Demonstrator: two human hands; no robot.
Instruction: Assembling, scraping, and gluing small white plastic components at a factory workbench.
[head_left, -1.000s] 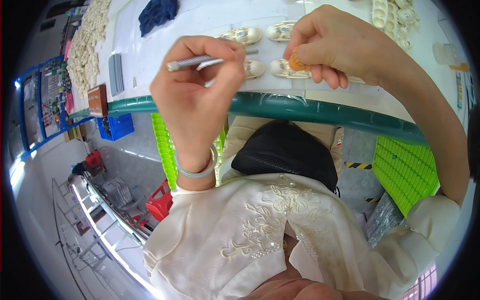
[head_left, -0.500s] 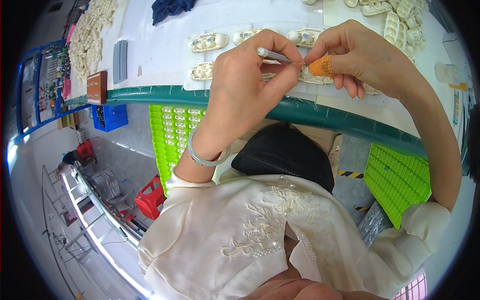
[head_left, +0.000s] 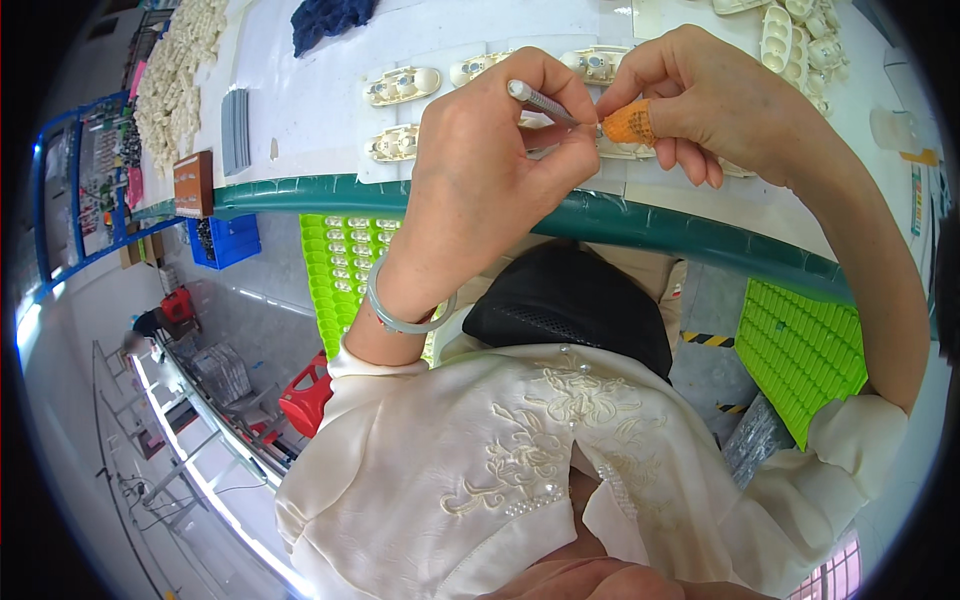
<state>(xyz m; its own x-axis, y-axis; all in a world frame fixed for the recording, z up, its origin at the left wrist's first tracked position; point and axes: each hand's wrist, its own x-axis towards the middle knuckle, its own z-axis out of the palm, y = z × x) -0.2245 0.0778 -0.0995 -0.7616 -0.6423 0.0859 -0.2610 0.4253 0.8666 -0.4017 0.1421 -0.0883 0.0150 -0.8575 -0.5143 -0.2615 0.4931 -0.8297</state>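
My left hand [head_left: 480, 150] is closed round a slim, pale pen-like tool [head_left: 538, 100], whose end points toward my other fingers. Thumb and forefinger of my right hand [head_left: 715, 110] pinch together at that tip; whatever small piece they hold is too hidden to name. An orange finger cover [head_left: 630, 123] wraps the right thumb. Both hands meet above a white board [head_left: 375, 172] bearing rows of cream oval plastic housings, one housing [head_left: 402, 86] at the far left and another housing [head_left: 394, 144] nearer me. My hands partly cover the near row.
A green padded table edge [head_left: 320, 197] runs in front of me. Heaps of cream parts [head_left: 180, 85] lie far left, with loose cream trays [head_left: 783, 42] far right. Beyond are a dark blue cloth [head_left: 330, 22], grey strips [head_left: 236, 132] and a brown block [head_left: 193, 184]. Green trays [head_left: 805, 345] stand below.
The table and its contents appear slightly farther left and up in the picture. Both hands keep their pinch together, with the pen-like tool turned a little steeper.
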